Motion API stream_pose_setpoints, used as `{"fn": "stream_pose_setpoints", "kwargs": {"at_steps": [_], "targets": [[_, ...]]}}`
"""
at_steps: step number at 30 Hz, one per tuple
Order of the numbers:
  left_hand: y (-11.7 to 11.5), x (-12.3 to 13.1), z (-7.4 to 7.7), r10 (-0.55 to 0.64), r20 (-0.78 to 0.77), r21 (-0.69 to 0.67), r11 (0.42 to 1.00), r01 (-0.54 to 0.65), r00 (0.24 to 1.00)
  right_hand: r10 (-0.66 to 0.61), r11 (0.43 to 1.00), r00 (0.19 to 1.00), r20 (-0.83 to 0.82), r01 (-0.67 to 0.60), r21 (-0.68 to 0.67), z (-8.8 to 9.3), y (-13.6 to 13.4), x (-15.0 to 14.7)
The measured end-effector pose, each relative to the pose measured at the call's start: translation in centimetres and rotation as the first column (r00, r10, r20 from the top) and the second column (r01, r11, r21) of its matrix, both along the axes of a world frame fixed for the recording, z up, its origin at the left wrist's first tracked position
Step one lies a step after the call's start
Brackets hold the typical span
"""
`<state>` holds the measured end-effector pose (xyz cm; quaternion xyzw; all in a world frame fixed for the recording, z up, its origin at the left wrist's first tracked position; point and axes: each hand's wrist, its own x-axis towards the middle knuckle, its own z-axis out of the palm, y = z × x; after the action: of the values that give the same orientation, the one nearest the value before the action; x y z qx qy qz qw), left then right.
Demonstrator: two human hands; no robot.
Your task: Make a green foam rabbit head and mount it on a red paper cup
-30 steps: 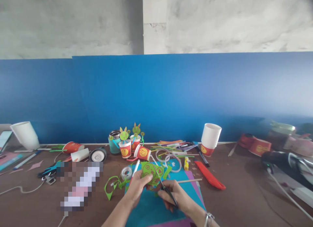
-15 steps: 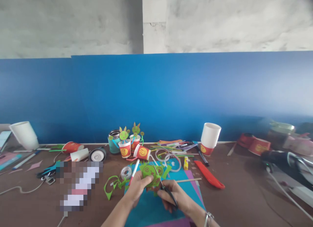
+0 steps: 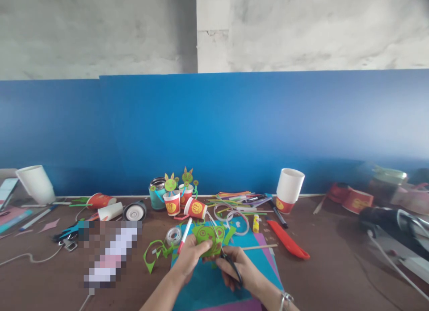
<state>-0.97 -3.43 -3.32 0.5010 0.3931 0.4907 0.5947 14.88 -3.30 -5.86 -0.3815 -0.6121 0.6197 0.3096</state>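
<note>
Gripping — left hand, green paper; right hand, scissors — two cups seemingly holding figures

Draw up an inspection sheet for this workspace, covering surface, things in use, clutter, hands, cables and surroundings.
Surface: brown table; blue sheet overlapping a purple sheet.
Things in use: green paper with drawn shapes; black-handled scissors at its right side.
Clutter: green scraps, tape roll, red-capped marker; paper cups, some upright, some on their sides.
Hands: left hand grips the green paper; right hand holds the scissors.
Cables: white cable at right; white cord at left.
Surroundings: blue panel behind the table, grey wall above; people nearby, nothing seen.
</note>
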Motion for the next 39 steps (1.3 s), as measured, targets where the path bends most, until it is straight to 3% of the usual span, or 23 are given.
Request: {"fn": "stream_pose_setpoints", "kwargs": {"at_steps": [29,39], "targets": [[-0.05,0.21,-0.21,0.003,0.028,0.0,1.0,-0.003,1.0,-0.064,0.998,0.995,0.082,0.063,0.025,0.69,-0.51,-0.4],[0.45,-0.19,-0.95,0.01,0.038,-0.025,1.0,-0.009,0.999,-0.077,0.997,0.993,0.089,0.075,0.025,0.73,-0.53,-0.6]]}}
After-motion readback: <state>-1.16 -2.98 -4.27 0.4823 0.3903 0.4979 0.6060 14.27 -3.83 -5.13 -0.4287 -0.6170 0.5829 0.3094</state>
